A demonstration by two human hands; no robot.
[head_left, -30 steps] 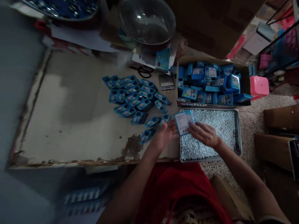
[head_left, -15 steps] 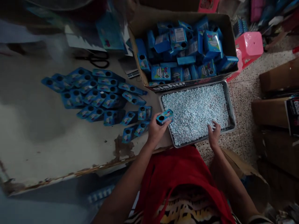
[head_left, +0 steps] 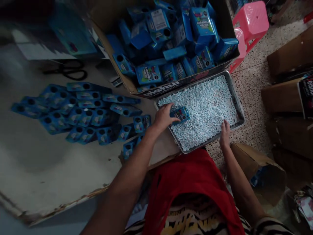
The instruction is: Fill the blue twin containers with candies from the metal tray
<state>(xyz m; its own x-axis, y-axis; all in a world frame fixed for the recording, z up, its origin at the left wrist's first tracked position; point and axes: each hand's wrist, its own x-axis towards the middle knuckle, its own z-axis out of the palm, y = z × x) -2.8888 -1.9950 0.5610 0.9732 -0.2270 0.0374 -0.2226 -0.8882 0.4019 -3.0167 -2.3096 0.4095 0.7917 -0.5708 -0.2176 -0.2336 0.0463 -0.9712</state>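
Observation:
My left hand [head_left: 163, 117] is closed around a small blue candy box [head_left: 180, 114], tipped over the left part of a metal tray [head_left: 241, 111]. Small pale blue and white candies [head_left: 207, 101] cover the tray's bottom. Over the tray's near right rim is my right hand [head_left: 224, 134], fingers stretched out and holding nothing. More blue boxes with round holes in their tops [head_left: 84, 120] stand grouped on the table at the left, some partly hidden behind my left forearm.
Behind the tray, a large cardboard carton [head_left: 156, 93] holds many blue boxes. Scissors [head_left: 70, 70] lie on the worn table [head_left: 80, 169]. A pink stool [head_left: 256, 19], an open cardboard box [head_left: 256, 160] and stacked cartons [head_left: 281, 101] stand at the right.
My left hand has moved farther over the tray and tipped the candy box. My right hand has drawn back from the candies to the rim, fingers straighter. The view has shifted.

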